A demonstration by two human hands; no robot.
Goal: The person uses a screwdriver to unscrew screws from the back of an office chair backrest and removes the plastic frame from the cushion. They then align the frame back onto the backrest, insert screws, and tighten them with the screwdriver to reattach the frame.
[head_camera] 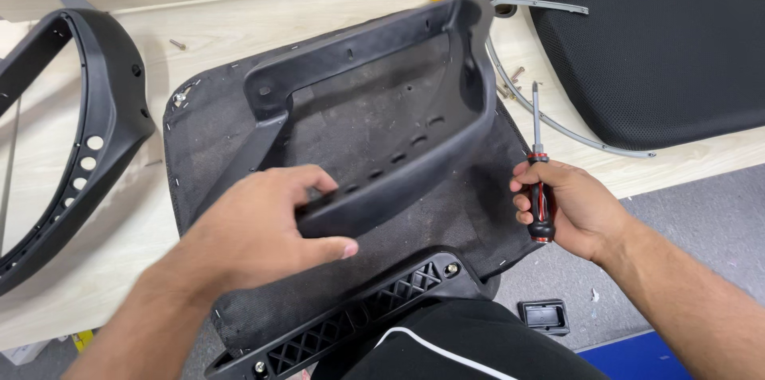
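Left hand (255, 229) grips the near rail of the black plastic frame (374, 109); right hand (570, 209) fists the screwdriver (539, 181) upright just right of it, tip seemingly clear

A pale wooden table (239, 25) carries the things. On it lie a black fabric-covered seat base (358, 133), a curved black plastic frame (103, 133) at the left, a black mesh cushion (661, 37) at the right, a thin grey metal rod (558, 127), and some loose screws (177, 44). Beside the table, a small black plastic cap (544, 316) lies on the grey floor (685, 213).
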